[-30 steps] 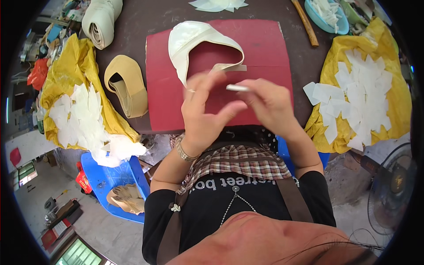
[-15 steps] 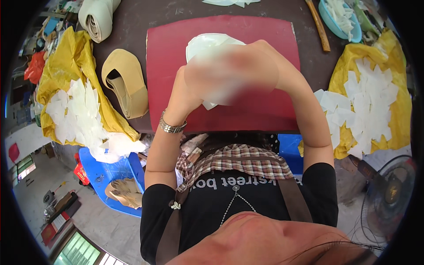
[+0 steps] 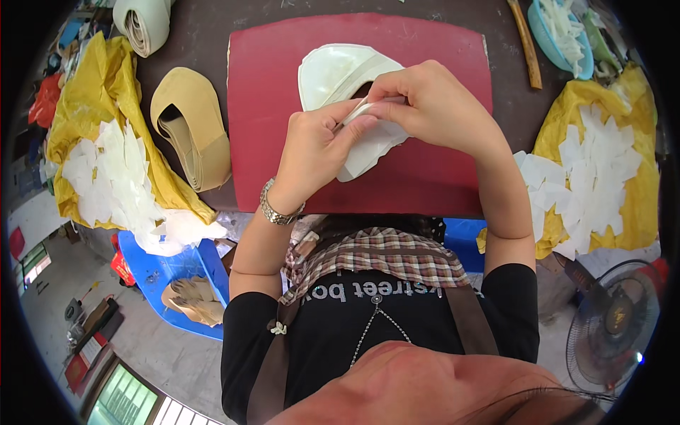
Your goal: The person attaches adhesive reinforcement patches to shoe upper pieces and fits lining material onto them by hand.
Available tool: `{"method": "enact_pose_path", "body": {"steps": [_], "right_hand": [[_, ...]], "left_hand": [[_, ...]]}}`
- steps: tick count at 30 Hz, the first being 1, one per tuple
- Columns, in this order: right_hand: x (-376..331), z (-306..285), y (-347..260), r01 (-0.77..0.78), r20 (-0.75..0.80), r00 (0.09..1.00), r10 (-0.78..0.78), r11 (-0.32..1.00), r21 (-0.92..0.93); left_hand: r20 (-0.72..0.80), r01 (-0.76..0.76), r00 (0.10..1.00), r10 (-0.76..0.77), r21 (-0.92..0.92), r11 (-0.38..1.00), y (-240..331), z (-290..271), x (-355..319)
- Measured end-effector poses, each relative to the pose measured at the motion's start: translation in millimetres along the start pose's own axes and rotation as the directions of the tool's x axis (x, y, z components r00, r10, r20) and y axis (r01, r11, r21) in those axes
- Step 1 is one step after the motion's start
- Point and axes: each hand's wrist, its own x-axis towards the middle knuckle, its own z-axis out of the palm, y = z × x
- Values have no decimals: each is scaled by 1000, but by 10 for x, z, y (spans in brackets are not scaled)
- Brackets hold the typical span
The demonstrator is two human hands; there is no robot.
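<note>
A white shoe upper, with a rounded toe and a cut-out opening, lies over the red board in front of me. My left hand pinches its near edge between thumb and fingers. Right beside it, my right hand is closed on the same edge, thumb and fingertips pressed together. The edge looks folded between the two hands. Part of the opening and the far right side are hidden behind my right hand. Whether it is one layer or several, I cannot tell.
Left of the board stands a stack of tan shoe uppers, with a pale roll behind. Yellow sacks with white pieces flank the table. A wooden-handled tool, a light-blue basin and a fan are on the right.
Both hands, smeared by motion before, now show clearly, pinching the white upper's near edge. They sit a little lower and nearer me, and more of the upper's toe shows.
</note>
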Motion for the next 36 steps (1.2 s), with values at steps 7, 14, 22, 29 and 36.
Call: {"method": "enact_pose_path", "body": {"steps": [7, 14, 22, 29, 36], "right_hand": [[-177, 157, -114, -91, -316, 948, 37, 983, -157], [-474, 309, 25, -20, -492, 868, 62, 996, 90], [-404, 297, 86, -38, -530, 842, 106, 990, 138], [-492, 173, -21, -121, -523, 827, 207, 974, 193], [-581, 99, -85, -110, -552, 802, 227, 965, 238]], "left_hand": [[7, 67, 998, -67, -145, 987, -41, 44, -4], [-137, -21, 990, -15, -253, 967, -73, 231, -1], [-189, -39, 982, -3, -218, 975, -20, 290, -26], [-161, -74, 986, 41, -202, 977, 21, 297, -126], [-289, -205, 946, 149, -177, 963, 96, 305, -109]]}}
